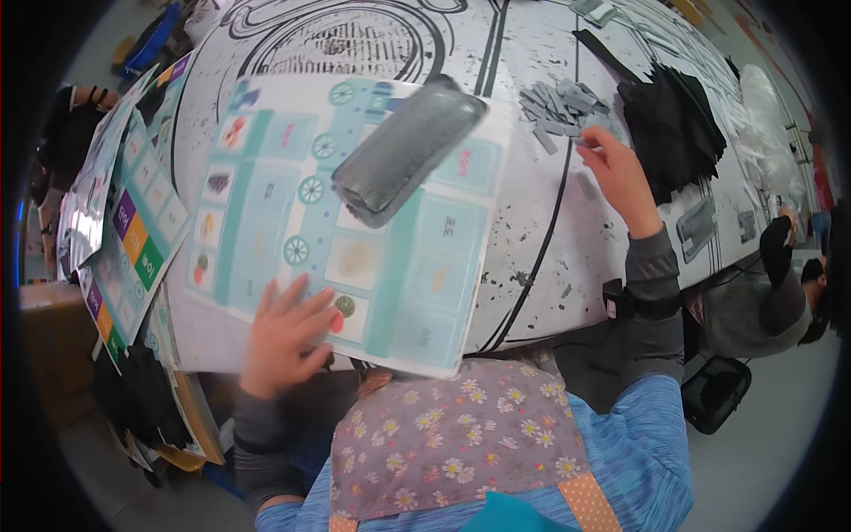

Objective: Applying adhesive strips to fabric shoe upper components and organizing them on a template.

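White bench [523, 213]: left hand [288, 332] open over teal printed sheet [399, 266]; we'd pinch flat grey strips [558, 102] singly, one o'clock; right hand [620, 177] half-curled, grip unclear.

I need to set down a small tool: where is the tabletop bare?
There's bare tabletop between the printed sheet and the right forearm, below the grey strips. Crowded: the upper right, with those strips, the black fabric pile and right hand; and the sheet, under the grey oblong block and left hand.
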{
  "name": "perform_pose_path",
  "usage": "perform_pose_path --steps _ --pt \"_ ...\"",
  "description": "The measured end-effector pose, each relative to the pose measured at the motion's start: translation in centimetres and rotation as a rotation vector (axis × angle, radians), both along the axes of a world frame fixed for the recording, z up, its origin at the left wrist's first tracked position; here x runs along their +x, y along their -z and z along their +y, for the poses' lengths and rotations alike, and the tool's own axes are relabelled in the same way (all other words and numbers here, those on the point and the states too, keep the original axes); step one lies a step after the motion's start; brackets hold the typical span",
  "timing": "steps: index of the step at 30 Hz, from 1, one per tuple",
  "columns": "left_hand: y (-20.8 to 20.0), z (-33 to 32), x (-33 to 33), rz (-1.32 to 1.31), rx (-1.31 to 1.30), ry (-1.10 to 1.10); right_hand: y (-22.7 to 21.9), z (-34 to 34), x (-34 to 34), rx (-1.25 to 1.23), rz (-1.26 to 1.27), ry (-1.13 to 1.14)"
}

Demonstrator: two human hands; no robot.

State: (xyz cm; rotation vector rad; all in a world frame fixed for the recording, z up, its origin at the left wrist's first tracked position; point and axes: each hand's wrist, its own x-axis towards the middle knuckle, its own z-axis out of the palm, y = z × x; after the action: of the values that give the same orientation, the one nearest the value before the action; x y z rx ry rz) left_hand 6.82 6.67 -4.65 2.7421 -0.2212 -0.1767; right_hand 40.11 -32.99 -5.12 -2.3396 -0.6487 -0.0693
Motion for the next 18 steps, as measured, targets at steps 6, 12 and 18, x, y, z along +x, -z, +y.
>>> perform_pose_path --steps 6,12,18 --pt "0.4 2.1 -1.1 -0.107 0.086 -0.005 -1.2 1.2 -1.0 -0.01 0.138 -0.06" --pt "0.7 -0.7 -0.8 -0.167 0.156 -0.154 0.0 3.7 -0.9 0.061 0.091 -0.207" --pt "0.3 1.3 -1.9 -0.051 0.274 -0.289 -2.0 4.8 -5.1 -0.15 0.124 -0.248"
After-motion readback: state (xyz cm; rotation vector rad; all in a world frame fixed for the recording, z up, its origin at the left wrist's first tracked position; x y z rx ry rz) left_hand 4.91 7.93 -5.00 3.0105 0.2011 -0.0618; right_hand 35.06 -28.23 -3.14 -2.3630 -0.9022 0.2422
